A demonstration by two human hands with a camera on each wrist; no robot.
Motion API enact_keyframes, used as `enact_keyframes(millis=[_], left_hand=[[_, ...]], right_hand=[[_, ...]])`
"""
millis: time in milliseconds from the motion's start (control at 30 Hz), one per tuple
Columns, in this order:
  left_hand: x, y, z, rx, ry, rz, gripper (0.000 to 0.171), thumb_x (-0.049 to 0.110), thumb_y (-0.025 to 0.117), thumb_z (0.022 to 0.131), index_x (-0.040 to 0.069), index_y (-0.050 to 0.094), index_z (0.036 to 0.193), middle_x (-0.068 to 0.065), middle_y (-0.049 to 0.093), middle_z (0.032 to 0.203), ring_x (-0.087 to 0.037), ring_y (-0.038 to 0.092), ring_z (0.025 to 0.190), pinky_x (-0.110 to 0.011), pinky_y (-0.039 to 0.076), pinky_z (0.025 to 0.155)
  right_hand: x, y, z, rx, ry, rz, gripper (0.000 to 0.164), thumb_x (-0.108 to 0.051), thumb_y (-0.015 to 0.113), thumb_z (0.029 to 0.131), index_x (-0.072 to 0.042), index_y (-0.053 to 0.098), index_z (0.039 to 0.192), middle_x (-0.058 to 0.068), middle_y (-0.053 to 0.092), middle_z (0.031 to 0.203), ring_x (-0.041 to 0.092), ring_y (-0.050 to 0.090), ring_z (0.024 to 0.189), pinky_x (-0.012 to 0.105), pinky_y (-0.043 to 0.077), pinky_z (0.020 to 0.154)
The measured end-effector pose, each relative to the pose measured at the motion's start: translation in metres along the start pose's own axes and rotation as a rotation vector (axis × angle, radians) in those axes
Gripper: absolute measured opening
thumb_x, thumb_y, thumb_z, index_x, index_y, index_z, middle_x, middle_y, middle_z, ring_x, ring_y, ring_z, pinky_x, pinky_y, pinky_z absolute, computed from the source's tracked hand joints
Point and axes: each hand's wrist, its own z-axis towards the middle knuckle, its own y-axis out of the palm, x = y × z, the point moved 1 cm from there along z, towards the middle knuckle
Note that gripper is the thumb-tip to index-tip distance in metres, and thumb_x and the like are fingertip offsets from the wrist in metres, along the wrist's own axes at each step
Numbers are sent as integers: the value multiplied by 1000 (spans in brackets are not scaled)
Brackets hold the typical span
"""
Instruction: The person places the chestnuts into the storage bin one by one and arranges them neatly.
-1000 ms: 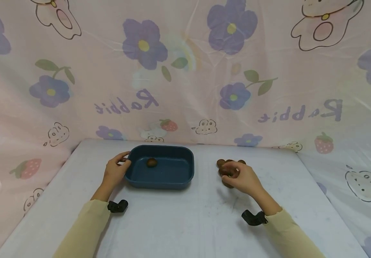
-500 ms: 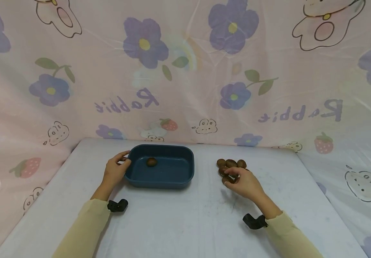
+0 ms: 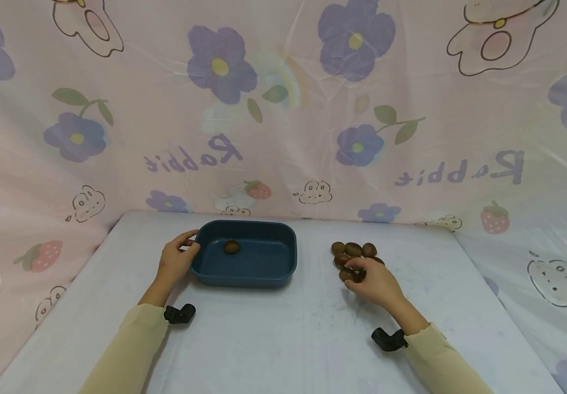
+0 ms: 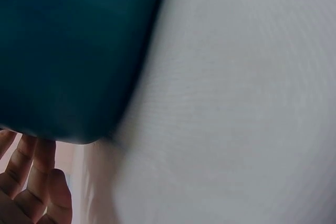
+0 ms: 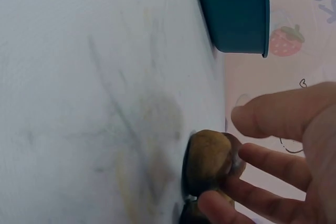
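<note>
A dark blue rectangular tray [image 3: 244, 280] stands left of the middle of the table, with one brown chestnut [image 3: 231, 247] inside. My left hand [image 3: 175, 265] touches the tray's left wall from outside; its fingertips meet the wall in the left wrist view. On the right lies a close group of several chestnuts [image 3: 353, 249]. Over the near side of that group is my right hand [image 3: 377, 282], its thumb and fingers spread around the nearest chestnut [image 3: 347, 274]. The right wrist view shows fingertips right at a chestnut [image 5: 207, 161] and the thumb apart from it. The hand hides some chestnuts.
The white table [image 3: 283, 339] reaches back to a pink printed cloth [image 3: 283, 137] with flowers and rabbits. A black wrist camera [image 3: 180, 314] sits at the left cuff, another black camera [image 3: 388, 339] at the right cuff.
My right hand has come slightly nearer and lower, uncovering the chestnuts at the back of the group. The left hand and the tray have stayed in place.
</note>
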Motion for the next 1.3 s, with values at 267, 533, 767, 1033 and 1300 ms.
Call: enact_keyframes(millis=[267,533,767,1033,1300], left_hand=[[-1,0,0,-4,11,-9,46,22,53,91,17,55,137,-15,63,112,-22,56,83,-28,44,68],[-1,0,0,-11,1,0,46,23,51,92,18,54,138,-15,63,114,-24,55,85,-29,44,69],[-3,1,-2,-17,-6,-2,46,23,51,93,19,53,139,-14,62,115,-24,56,87,-29,45,69],[-3,1,-1,-16,3,-4,46,24,52,93,20,54,138,-14,62,114,-23,56,86,-28,45,69],[-2,0,-2,-14,14,12,46,24,51,93,18,53,139,-16,63,116,-23,57,87,-28,45,69]], right_hand=[[4,3,1,-6,26,-24,35,-25,75,77,-15,68,111,5,68,113,28,63,103,49,49,84],[5,4,3,-1,39,-58,35,-24,74,77,-16,68,111,6,68,112,26,64,98,47,50,79],[5,5,1,5,42,-88,35,-23,75,77,-16,68,110,7,69,106,25,64,91,46,50,73],[7,6,1,7,66,-101,33,-22,76,77,-18,68,108,4,69,101,19,62,82,41,49,68],[8,7,1,20,63,-95,32,-21,76,76,-18,69,108,4,68,101,19,62,84,42,49,69]])
